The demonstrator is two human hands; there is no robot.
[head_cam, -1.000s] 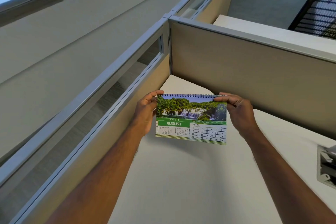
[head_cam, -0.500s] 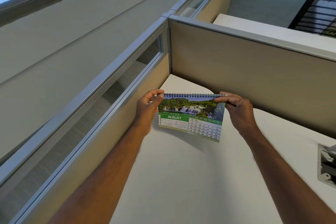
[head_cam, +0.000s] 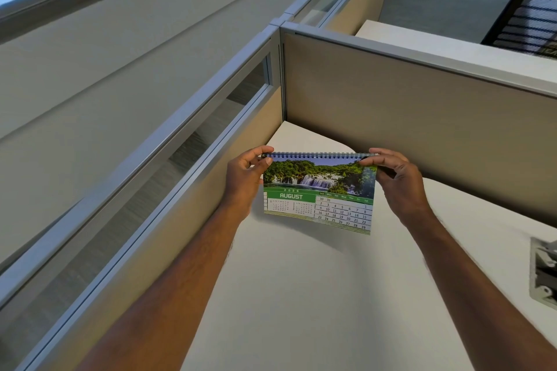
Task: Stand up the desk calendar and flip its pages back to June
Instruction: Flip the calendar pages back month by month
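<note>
Calendar [head_cam: 319, 193] held above table [head_cam: 301, 295] near partition corner, showed AUGUST; left hand [head_cam: 244, 181] and right hand [head_cam: 398, 184] fingers pinched top spiral corners, page hung down

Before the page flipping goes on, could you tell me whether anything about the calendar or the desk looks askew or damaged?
Nothing looks damaged. The desk calendar hangs above the desk rather than standing, pinched at its spiral top corners by the left hand and right hand. It sits slightly tilted, right corner lower, and shows August, not June.
</note>
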